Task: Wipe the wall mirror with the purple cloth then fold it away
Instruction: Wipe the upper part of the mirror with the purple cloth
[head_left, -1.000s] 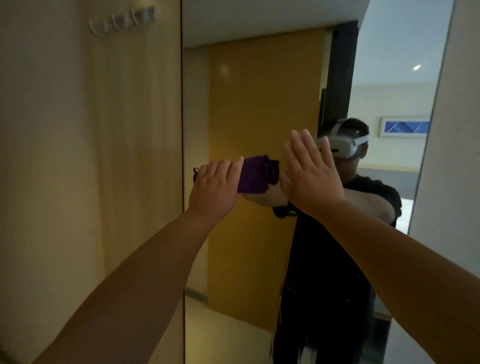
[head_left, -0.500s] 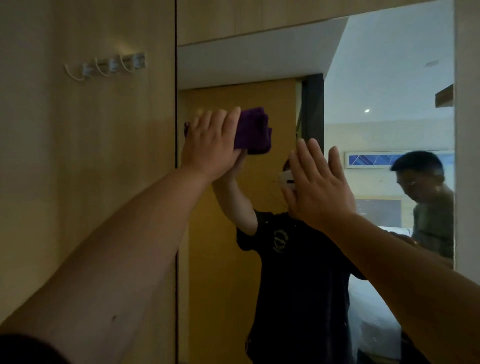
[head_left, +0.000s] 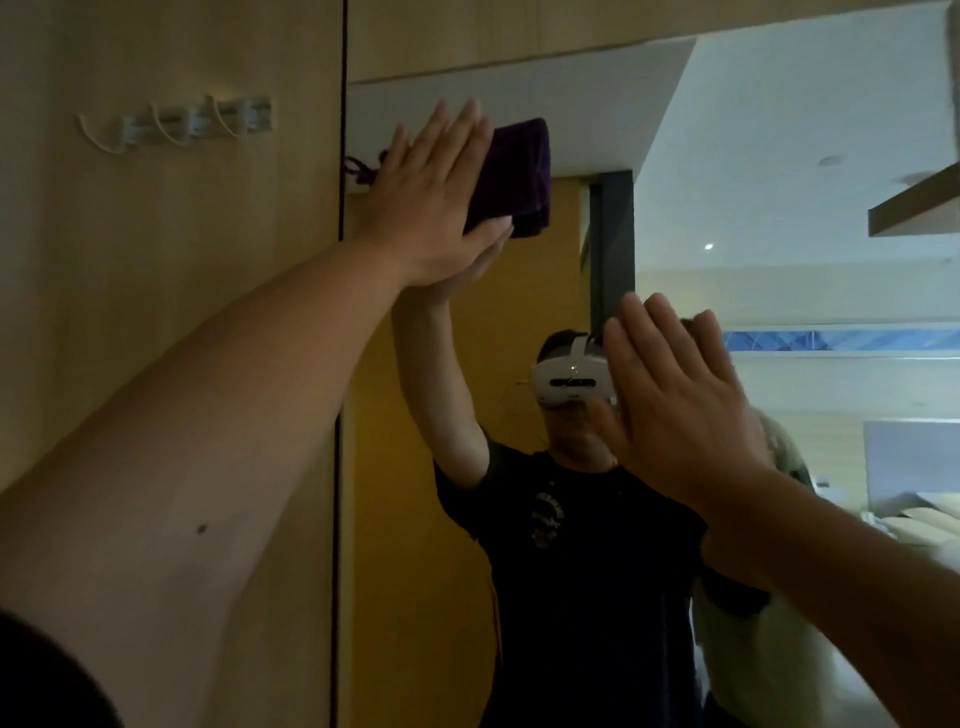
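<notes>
A tall wall mirror (head_left: 753, 156) fills the right of the view, set between wooden panels. My left hand (head_left: 431, 197) presses a folded purple cloth (head_left: 519, 176) flat against the glass near the mirror's upper left corner; its fingers are stretched over the cloth. My right hand (head_left: 680, 405) is lower and to the right, open, palm toward the glass, holding nothing. Whether it touches the mirror I cannot tell. The reflection shows my raised arms, a dark shirt and a white headset.
A wooden wall panel (head_left: 171, 312) stands left of the mirror, with a row of white coat hooks (head_left: 197, 122) near its top. More wood panelling (head_left: 571, 31) runs above the mirror. A room with a bed shows in the reflection.
My left hand has slid the purple cloth upward along the mirror's left side, from mid height to near the top. My right hand stayed open, lower and to the right.
</notes>
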